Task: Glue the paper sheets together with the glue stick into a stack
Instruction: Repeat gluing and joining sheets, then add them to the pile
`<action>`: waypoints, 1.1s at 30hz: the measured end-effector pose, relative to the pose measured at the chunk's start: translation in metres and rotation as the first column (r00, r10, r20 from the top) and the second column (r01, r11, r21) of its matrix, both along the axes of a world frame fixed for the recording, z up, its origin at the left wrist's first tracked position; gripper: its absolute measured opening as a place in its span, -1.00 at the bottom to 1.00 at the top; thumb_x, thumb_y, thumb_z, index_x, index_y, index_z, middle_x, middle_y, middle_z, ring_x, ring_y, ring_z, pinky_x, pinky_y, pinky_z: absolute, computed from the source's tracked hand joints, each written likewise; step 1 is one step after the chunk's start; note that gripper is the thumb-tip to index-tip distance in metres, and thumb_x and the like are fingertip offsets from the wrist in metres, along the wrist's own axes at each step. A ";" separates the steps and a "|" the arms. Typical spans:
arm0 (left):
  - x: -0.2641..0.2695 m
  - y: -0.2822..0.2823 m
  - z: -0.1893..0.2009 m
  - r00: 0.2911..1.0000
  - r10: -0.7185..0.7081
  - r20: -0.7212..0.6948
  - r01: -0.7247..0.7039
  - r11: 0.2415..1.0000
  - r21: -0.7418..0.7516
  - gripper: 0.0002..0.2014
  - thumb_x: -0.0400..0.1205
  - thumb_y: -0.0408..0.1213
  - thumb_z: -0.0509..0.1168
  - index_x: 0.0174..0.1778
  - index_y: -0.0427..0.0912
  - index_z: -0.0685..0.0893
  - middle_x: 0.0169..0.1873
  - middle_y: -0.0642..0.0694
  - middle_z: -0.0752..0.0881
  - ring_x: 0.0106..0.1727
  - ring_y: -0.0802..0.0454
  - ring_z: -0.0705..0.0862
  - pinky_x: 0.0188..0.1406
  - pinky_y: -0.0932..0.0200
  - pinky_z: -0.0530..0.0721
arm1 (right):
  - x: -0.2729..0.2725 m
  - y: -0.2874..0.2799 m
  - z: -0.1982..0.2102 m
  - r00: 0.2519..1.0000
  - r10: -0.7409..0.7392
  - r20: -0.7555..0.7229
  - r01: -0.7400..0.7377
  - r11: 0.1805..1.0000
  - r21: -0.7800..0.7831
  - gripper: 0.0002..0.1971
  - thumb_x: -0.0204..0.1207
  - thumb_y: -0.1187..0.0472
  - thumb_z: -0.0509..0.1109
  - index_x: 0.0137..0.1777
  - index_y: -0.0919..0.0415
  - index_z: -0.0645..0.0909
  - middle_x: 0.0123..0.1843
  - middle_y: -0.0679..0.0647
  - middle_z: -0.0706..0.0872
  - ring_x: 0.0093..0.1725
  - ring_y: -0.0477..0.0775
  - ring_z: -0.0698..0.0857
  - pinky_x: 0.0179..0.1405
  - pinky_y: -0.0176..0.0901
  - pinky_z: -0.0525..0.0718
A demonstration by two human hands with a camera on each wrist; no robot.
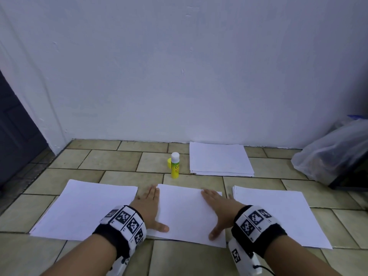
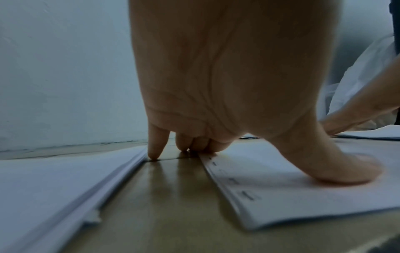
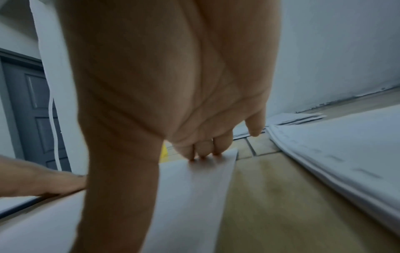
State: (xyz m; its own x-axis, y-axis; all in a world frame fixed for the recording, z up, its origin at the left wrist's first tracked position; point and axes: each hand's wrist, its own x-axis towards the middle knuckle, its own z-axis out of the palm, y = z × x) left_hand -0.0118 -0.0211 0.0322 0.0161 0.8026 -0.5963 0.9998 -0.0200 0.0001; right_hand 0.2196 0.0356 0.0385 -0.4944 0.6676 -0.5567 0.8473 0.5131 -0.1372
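Note:
A white middle paper stack (image 1: 187, 214) lies on the tiled floor between my hands. My left hand (image 1: 150, 208) lies flat along its left edge, fingers straight, thumb (image 2: 337, 169) pressing on the top sheet. My right hand (image 1: 217, 208) presses flat on its right side, with its fingertips (image 3: 203, 150) on the paper near the far corner. The yellow glue stick (image 1: 175, 165) stands upright beyond the stack, its white stick exposed and its yellow cap (image 1: 169, 162) lying behind it. More white paper piles lie at the left (image 1: 83, 210), the right (image 1: 278, 214) and the far back (image 1: 219, 159).
A white wall (image 1: 179, 66) rises just behind the far pile. A clear plastic bag (image 1: 330, 154) sits at the right by a dark object. A dark door (image 1: 14, 126) stands at the left. Beige floor tiles (image 1: 111, 162) show between the piles.

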 end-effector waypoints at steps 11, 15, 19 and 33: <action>-0.008 0.002 -0.007 0.997 0.035 0.063 -0.035 0.999 -0.009 0.32 0.42 0.28 0.42 0.60 -0.35 -0.45 0.61 -0.18 -0.47 0.65 -0.06 -0.41 0.68 -0.05 -0.12 | 0.001 -0.009 0.004 0.969 -0.199 -0.147 0.207 0.977 0.041 0.58 0.03 -0.14 0.73 0.59 0.24 -0.56 0.62 0.16 0.32 0.65 0.26 0.15 0.63 0.26 -0.30; -0.008 0.003 -0.008 0.998 0.032 0.056 -0.032 0.999 -0.012 0.32 0.41 0.29 0.42 0.60 -0.36 -0.44 0.61 -0.19 -0.46 0.65 -0.07 -0.41 0.68 -0.07 -0.12 | 0.003 -0.010 0.009 0.948 -0.205 -0.242 0.215 0.977 0.013 0.52 0.09 -0.07 0.73 0.61 0.16 -0.53 0.34 0.06 0.65 0.53 0.25 0.37 0.63 0.21 -0.28; -0.009 0.003 -0.009 0.998 0.031 0.058 -0.031 0.999 -0.010 0.32 0.42 0.30 0.41 0.60 -0.36 -0.45 0.61 -0.19 -0.46 0.65 -0.08 -0.42 0.68 -0.08 -0.12 | 0.014 -0.007 0.017 0.754 -0.385 -0.532 0.317 0.923 -0.219 0.49 0.06 -0.01 0.76 0.64 -0.01 -0.45 0.56 -0.11 0.32 0.55 -0.09 0.27 0.56 -0.12 0.19; -0.009 0.002 -0.005 0.997 0.025 0.068 -0.024 1.000 -0.017 0.27 0.47 0.27 0.37 0.60 -0.37 -0.44 0.61 -0.22 -0.45 0.65 -0.09 -0.40 0.68 -0.08 -0.12 | 0.024 -0.017 -0.002 0.540 -0.551 -0.636 0.469 0.825 -0.317 -0.35 0.32 0.39 0.59 0.42 0.06 0.55 0.33 -0.02 0.57 0.19 0.00 0.65 0.20 -0.25 0.65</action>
State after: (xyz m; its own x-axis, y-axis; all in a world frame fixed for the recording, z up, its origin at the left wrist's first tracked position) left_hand -0.0205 -0.0191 0.0272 0.0380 0.7936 -0.6072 0.9976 0.0048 0.0686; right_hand 0.2439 0.0189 0.0367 -0.3434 0.8937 -0.2888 0.6019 -0.0266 -0.7981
